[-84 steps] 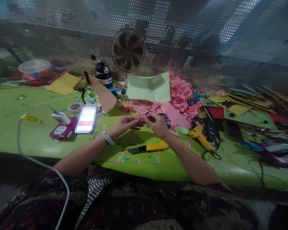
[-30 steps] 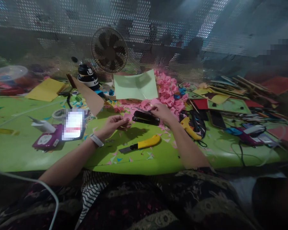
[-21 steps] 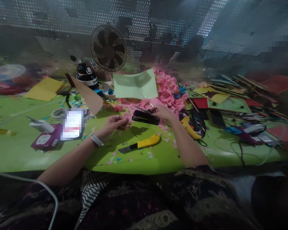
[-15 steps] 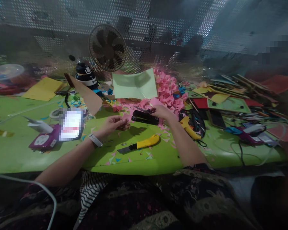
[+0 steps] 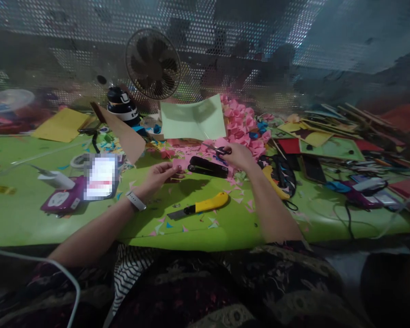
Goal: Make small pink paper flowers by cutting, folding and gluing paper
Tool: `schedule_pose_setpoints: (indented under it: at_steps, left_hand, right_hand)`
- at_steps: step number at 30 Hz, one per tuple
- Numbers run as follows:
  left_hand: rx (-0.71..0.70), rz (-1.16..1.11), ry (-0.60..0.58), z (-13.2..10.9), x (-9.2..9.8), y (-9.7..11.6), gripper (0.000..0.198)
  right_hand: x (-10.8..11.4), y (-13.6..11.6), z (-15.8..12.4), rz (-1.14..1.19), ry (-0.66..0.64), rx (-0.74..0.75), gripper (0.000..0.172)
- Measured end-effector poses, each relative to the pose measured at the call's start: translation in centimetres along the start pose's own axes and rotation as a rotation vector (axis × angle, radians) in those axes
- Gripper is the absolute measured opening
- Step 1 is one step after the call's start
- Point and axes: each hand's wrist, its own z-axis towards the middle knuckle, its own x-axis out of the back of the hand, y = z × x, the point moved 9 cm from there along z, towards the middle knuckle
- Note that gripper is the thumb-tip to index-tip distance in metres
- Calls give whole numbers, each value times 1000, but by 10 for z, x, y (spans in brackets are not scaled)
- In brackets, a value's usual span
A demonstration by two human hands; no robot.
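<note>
My left hand point(image 5: 162, 174) is closed in a pinch on a small piece of pink paper point(image 5: 177, 162), just left of a black stapler point(image 5: 208, 167). The stapler lies on the green table, its far end close to my right hand point(image 5: 239, 157). That hand is closed around a pair of scissors point(image 5: 220, 150), whose blades point left above the stapler. Nearer to me lies a yellow utility knife point(image 5: 205, 203) with its blade toward the left. Behind my right hand rises a heap of folded pink paper pieces point(image 5: 242, 120).
A sheet of pale green paper point(image 5: 193, 120) stands behind the stapler, with a fan point(image 5: 153, 64) farther back. On the left are a lit phone point(image 5: 100, 177) and a purple power socket point(image 5: 59, 200). Stacked papers point(image 5: 331, 123) and another phone point(image 5: 312, 168) lie right.
My right hand has moved a little right and up with the scissors, which now show more plainly above the stapler. My left hand still pinches the pink paper, nearly in place.
</note>
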Motion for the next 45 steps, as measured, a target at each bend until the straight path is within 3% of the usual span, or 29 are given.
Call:
schedule_pose_setpoints:
  at_steps: [5, 8, 11, 16, 23, 32, 45]
  left_hand:
    - [-18, -39, 25, -2, -2, 5, 40]
    - [-27, -84, 56, -3, 0, 8, 40]
    - [-54, -127, 94, -4, 3, 12, 40]
    - [-111, -162, 145, -7, 8, 21, 39]
    - [-187, -212, 171, -6, 10, 28, 37]
    - [-151, -196, 147, -8, 6, 26, 40]
    - [-119, -197, 124, -6, 8, 21, 41]
  right_hand:
    - [11, -7, -6, 452, 19, 43, 24]
    - [2, -36, -16, 841, -121, 127, 29]
    - [-12, -69, -33, 1019, -266, 137, 34]
    - [-28, -102, -58, 1000, -413, 94, 44]
    - [-37, -119, -69, 920, -497, 124, 52]
    - [-36, -126, -72, 810, -465, 201, 51]
    - [-39, -127, -75, 807, -527, 201, 53]
